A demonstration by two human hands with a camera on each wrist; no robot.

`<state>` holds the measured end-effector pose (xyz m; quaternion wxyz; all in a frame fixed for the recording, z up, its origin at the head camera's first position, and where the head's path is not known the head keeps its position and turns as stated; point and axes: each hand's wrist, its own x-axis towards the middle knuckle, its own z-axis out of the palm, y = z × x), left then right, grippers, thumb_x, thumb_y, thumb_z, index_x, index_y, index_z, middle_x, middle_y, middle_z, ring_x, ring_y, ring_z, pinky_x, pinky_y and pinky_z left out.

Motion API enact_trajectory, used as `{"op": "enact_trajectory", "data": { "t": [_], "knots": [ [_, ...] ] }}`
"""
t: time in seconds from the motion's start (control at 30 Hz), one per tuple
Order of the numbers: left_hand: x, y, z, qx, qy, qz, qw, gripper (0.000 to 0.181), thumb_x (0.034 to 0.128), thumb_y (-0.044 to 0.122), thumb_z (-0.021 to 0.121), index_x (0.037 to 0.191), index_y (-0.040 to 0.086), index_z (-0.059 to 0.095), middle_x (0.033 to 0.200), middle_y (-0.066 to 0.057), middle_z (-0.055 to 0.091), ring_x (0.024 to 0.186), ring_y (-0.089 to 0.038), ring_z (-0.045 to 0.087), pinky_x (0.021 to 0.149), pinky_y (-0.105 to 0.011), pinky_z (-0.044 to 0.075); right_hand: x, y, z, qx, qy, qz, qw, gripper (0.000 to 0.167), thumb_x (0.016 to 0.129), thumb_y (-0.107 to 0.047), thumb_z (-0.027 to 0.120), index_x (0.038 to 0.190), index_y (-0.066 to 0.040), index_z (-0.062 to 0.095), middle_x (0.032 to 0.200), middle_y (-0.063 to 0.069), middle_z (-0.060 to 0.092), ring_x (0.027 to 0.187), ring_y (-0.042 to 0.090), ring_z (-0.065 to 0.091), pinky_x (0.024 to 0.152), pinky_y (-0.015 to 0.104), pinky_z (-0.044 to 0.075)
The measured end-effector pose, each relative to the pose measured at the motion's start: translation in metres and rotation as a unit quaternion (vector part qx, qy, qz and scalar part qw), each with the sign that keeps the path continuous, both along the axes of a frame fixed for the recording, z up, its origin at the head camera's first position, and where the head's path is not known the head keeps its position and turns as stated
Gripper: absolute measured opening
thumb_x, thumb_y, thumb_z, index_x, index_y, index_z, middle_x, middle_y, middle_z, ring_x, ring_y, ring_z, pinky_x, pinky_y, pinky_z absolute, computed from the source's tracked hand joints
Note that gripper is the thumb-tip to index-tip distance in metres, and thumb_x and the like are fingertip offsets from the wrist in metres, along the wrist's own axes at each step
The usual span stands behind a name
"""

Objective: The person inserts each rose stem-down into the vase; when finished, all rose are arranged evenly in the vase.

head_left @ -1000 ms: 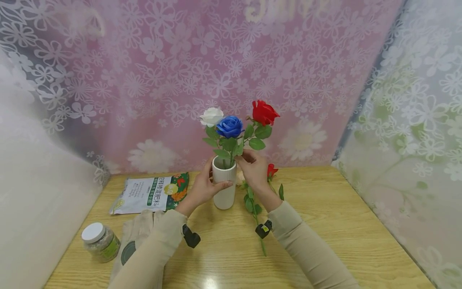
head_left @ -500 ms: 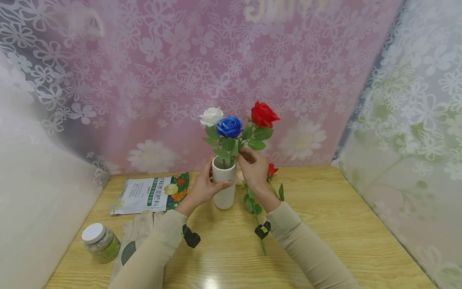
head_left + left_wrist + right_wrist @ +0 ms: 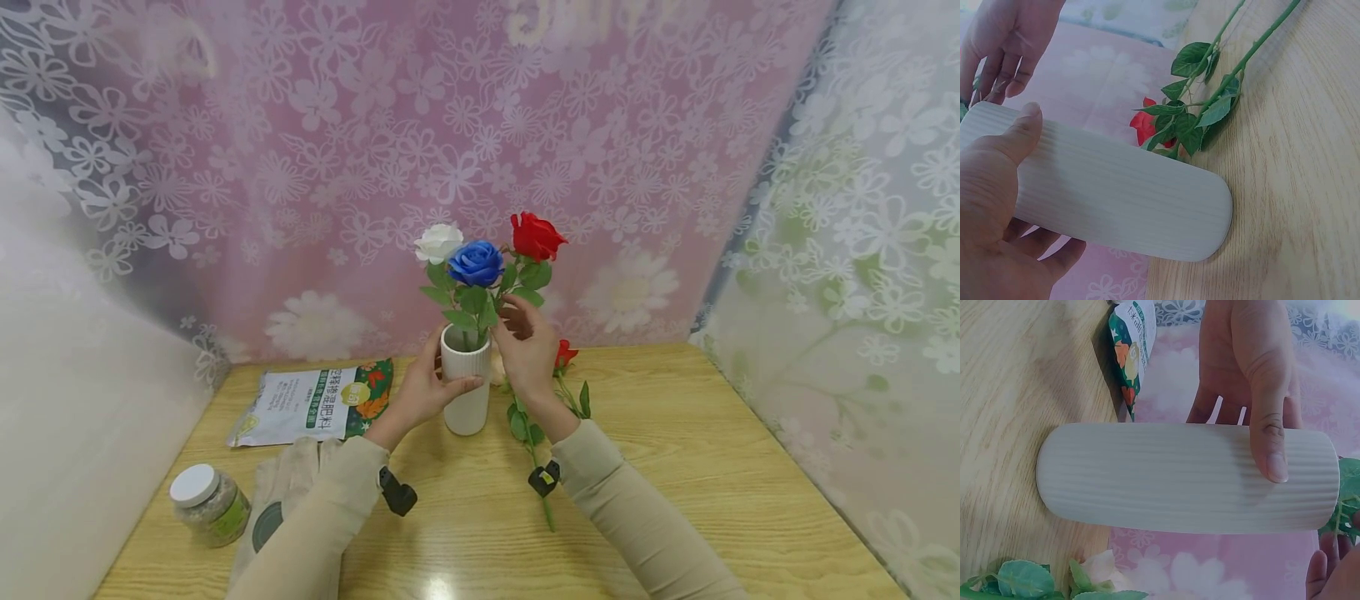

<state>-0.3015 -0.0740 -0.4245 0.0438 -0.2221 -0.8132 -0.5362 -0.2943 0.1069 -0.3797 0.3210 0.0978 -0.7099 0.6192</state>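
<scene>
My left hand (image 3: 427,387) grips the upper part of a ribbed white vase (image 3: 467,396), which stands upright on the table; the thumb lies across its front. A white rose (image 3: 438,243), a blue rose (image 3: 476,262) and a red rose (image 3: 536,237) rise above the vase. The red rose leans right. At the right of the rim is my right hand (image 3: 528,350), among the red rose's leaves. Its thumb and index finger look apart, and leaves partly hide the fingertips. The right wrist view shows the left thumb (image 3: 1269,444) on the vase.
More roses, one with a red bloom (image 3: 566,353) and one pale (image 3: 1100,569), lie right of the vase. On the left are a printed bag (image 3: 300,404), a lidded jar (image 3: 210,504) and beige gloves (image 3: 288,471). Patterned curtains enclose the table (image 3: 675,467).
The red rose has tilted left, closer to the blue one. My right index finger has lifted and parted from the thumb. The left hand and vase have stayed put.
</scene>
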Motion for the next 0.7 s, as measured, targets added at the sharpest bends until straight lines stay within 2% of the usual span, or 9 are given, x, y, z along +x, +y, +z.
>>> {"op": "enact_trajectory", "data": {
  "t": [0.37, 0.53, 0.7],
  "knots": [
    [0.0008, 0.0004, 0.0002, -0.003, -0.003, 0.006, 1.0, 0.104, 0.0907, 0.029, 0.087, 0.169, 0.025, 0.019, 0.155, -0.011, 0.053, 0.137, -0.039, 0.059, 0.102, -0.056, 0.058, -0.0022, -0.002, 0.0024, 0.041, -0.046, -0.004, 0.9981, 0.03, 0.101, -0.016, 0.071, 0.13, -0.009, 0.073, 0.111, 0.016, 0.078, 0.096, 0.031, 0.071, 0.085, 0.031, 0.056],
    [0.0018, 0.0004, -0.0003, -0.001, -0.003, 0.003, 1.0, 0.103, 0.0913, 0.028, 0.086, 0.169, 0.025, 0.018, 0.155, -0.012, 0.053, 0.137, -0.04, 0.059, 0.102, -0.057, 0.058, -0.0049, -0.0035, 0.0046, 0.043, -0.048, -0.012, 0.9978, 0.032, 0.101, -0.018, 0.073, 0.13, -0.006, 0.072, 0.094, 0.019, 0.075, 0.081, 0.021, 0.068, 0.074, 0.024, 0.054],
    [0.0012, 0.0003, -0.001, 0.001, 0.015, -0.003, 0.9999, 0.092, 0.0915, 0.027, 0.086, 0.164, 0.026, 0.028, 0.152, -0.011, 0.055, 0.135, -0.04, 0.061, 0.099, -0.057, 0.059, -0.0071, -0.004, 0.0083, 0.04, -0.057, -0.009, 0.9975, 0.021, 0.098, -0.012, 0.076, 0.116, -0.003, 0.077, 0.077, 0.018, 0.071, 0.064, 0.006, 0.059, 0.06, 0.019, 0.047]
  ]
}}
